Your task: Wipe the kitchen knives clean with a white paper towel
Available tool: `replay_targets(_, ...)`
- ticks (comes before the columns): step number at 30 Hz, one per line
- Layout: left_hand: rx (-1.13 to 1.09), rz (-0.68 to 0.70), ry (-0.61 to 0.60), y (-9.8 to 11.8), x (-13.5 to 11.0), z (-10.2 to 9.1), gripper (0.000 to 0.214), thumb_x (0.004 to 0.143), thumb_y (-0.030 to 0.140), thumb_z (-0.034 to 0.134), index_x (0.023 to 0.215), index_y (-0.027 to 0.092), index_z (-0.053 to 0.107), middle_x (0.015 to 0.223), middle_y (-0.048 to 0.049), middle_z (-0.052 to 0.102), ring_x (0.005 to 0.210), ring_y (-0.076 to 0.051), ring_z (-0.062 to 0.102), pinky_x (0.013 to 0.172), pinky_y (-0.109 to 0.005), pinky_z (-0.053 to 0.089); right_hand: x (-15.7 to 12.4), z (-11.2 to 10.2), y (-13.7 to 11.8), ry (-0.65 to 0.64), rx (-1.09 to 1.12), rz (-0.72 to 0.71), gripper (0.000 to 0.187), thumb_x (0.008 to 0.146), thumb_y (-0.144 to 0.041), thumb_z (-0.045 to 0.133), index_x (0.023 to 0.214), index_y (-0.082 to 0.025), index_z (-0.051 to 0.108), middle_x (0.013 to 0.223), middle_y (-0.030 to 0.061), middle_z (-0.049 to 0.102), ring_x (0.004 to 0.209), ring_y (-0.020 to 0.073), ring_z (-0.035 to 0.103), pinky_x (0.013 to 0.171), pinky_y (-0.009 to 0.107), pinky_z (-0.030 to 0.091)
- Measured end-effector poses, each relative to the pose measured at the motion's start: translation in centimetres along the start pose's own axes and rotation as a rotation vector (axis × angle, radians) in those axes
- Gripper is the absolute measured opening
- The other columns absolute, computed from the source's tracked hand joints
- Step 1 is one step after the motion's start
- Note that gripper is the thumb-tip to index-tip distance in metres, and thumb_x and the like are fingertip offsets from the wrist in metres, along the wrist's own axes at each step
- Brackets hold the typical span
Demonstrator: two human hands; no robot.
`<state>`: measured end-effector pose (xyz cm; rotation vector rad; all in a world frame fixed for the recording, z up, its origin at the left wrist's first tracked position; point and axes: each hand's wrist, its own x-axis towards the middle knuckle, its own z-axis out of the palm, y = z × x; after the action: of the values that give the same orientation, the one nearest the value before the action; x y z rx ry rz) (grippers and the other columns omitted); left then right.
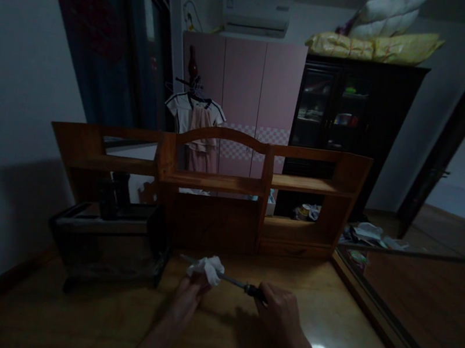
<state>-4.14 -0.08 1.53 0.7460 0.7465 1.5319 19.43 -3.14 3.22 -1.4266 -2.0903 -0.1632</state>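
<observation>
My right hand [281, 312] is closed around the black handle of a long, slim metal tool [235, 282]. Its shaft points left and slightly away from me; I cannot tell whether it is a blade or a rod. With my left hand [189, 293] I grip a crumpled white tissue [209, 269], wrapped about the shaft towards its far end. The pale tip sticks out beyond the tissue on the left. Both hands are above a yellowish wooden surface [228, 338], and part of the shaft is hidden by the tissue.
Behind my hands stands a wooden shelf unit [222, 183] with open compartments. A dark glass tank [109, 254] sits to the left, with a black device [109, 198] on top. A raised edge [377, 320] runs along the right side. Wardrobes line the far wall.
</observation>
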Motion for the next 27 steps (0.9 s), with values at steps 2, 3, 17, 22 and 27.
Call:
replay_targets(2, 0.048, -0.031, -0.088, -0.5, -0.7, 0.8, 0.036, 0.063, 0.026, 0.076, 0.096, 0.016, 0.065, 0.100, -0.0087, 0.067, 0.093, -0.024, 0.061, 0.078, -0.033, 0.049, -0.2, 0.7, -0.9, -0.001, 0.047, 0.006, 0.009, 0.079, -0.016, 0.051, 0.074, -0.020, 0.057, 0.067, 0.0006, 0.064, 0.058, 0.0119, 0.057, 0.055, 0.022, 0.029)
replay_targets(3, 0.078, -0.048, -0.111, -0.8, -0.9, 1.1, 0.038, 0.061, 0.027, 0.078, 0.095, 0.016, 0.065, 0.097, -0.0092, 0.067, 0.090, -0.025, 0.062, 0.077, -0.033, 0.050, -0.3, 1.0, -1.2, -0.004, 0.083, 0.008, 0.009, 0.079, -0.017, 0.051, 0.074, -0.020, 0.058, 0.068, 0.0007, 0.065, 0.057, 0.0115, 0.057, 0.054, 0.021, 0.029)
replay_targets(17, 0.118, -0.079, -0.112, -2.2, -0.7, 1.1, 0.040, 0.056, 0.032, 0.080, 0.089, 0.015, 0.067, 0.086, -0.0087, 0.068, 0.077, -0.023, 0.063, 0.066, -0.030, 0.050, -0.4, 2.0, -2.1, -0.050, 0.216, 0.106, 0.011, 0.081, -0.022, 0.055, 0.071, -0.020, 0.058, 0.065, -0.0011, 0.064, 0.056, 0.0114, 0.058, 0.051, 0.019, 0.031)
replay_targets(22, 0.094, -0.098, -0.006, -1.5, -0.7, 0.6, 0.034, 0.061, 0.027, 0.076, 0.092, 0.018, 0.066, 0.098, -0.0076, 0.067, 0.088, -0.022, 0.062, 0.070, -0.028, 0.049, -0.2, 1.4, -1.5, -0.045, 0.126, 0.088, 0.010, 0.079, -0.019, 0.054, 0.070, -0.020, 0.057, 0.063, -0.0001, 0.064, 0.053, 0.0116, 0.057, 0.049, 0.020, 0.029)
replay_targets(27, 0.070, -0.064, 0.118, -1.0, 0.4, -0.6, 0.035, 0.059, 0.023, 0.072, 0.092, 0.018, 0.064, 0.095, -0.0068, 0.067, 0.087, -0.022, 0.063, 0.072, -0.029, 0.049, 0.0, 0.7, -0.4, -0.042, 0.035, 0.022, 0.008, 0.077, -0.016, 0.055, 0.071, -0.020, 0.057, 0.068, 0.0009, 0.065, 0.056, 0.0124, 0.059, 0.051, 0.021, 0.030)
